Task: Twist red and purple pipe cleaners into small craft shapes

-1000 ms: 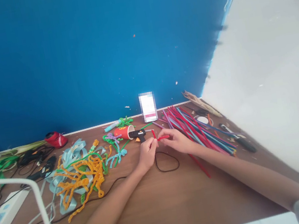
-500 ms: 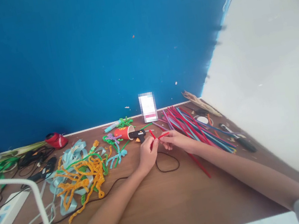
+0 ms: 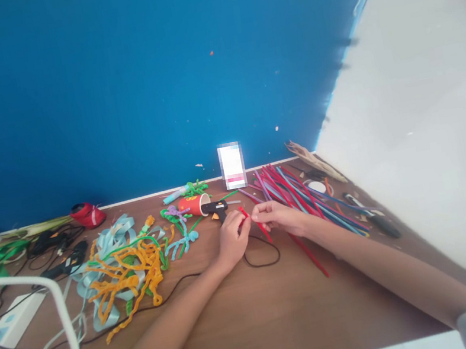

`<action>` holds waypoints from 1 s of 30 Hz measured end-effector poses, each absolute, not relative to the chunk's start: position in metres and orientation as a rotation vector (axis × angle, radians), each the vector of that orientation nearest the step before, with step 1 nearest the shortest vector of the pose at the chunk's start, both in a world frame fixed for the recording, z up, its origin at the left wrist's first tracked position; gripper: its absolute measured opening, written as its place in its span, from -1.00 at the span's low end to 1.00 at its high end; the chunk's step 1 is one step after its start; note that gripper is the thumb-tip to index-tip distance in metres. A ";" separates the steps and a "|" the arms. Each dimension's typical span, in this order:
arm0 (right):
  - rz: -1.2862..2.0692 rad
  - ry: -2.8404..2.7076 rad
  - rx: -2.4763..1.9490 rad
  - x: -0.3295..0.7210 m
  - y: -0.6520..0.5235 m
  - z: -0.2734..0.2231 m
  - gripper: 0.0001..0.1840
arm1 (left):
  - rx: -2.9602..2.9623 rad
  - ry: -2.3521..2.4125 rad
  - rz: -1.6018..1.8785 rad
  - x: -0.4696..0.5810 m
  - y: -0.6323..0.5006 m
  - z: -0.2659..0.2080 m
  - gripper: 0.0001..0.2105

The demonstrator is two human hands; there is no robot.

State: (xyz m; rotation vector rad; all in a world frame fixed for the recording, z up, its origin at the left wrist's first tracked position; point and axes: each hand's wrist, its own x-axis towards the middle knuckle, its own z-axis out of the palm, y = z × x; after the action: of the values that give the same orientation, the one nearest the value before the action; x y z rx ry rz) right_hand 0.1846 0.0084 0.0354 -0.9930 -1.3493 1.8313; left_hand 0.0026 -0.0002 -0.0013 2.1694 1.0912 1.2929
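Note:
Between my hands is a bent red pipe cleaner (image 3: 263, 231), one end hanging down toward the table. My left hand (image 3: 234, 236) is closed on it, with a short red tip showing above the fingers. The fingertips of my right hand (image 3: 274, 216) are pinched at the same red piece, close beside the left fingers. Just behind my left hand a black glue gun (image 3: 215, 207) lies with its nozzle pointing right. Its cord (image 3: 263, 265) loops on the table under my hands. Right of my hands lies a pile of red, blue and purple pipe cleaners (image 3: 305, 201).
A red paper cup (image 3: 193, 206) lies on its side behind the glue gun. Orange twisted pipe cleaners (image 3: 128, 281) and pale blue ribbon (image 3: 104, 314) are heaped at left. A white power strip (image 3: 6, 335) and a white tubular frame (image 3: 67, 324) stand nearer. A utility knife (image 3: 379, 221) lies far right.
The red pipe cleaner's free end, earlier pointing right across my right fingers, now hangs down. My right fingers have turned and pinch closer to the left hand.

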 end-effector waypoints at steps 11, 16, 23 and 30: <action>1.667 -1.640 -0.936 0.192 0.012 0.042 -0.71 | 2.175 1.059 1.250 0.002 -0.001 0.001 -0.72; 1.350 -1.872 -1.032 0.193 0.013 0.044 -0.76 | 2.215 1.085 1.241 0.002 -0.001 0.001 -0.71; 0.128 -2.378 -1.219 0.182 -0.007 0.046 -0.84 | 2.266 1.146 1.173 0.003 0.001 0.000 -0.67; 0.494 -2.214 -1.288 0.179 -0.005 0.045 -0.83 | 2.186 1.200 1.229 0.002 0.001 -0.001 -0.68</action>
State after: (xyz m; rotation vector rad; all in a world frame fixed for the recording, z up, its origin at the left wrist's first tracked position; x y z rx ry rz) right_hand 0.1794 -0.0046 0.0449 -1.2879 -2.2145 0.4937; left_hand 0.0022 0.0006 -0.0007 2.1857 1.2004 1.2292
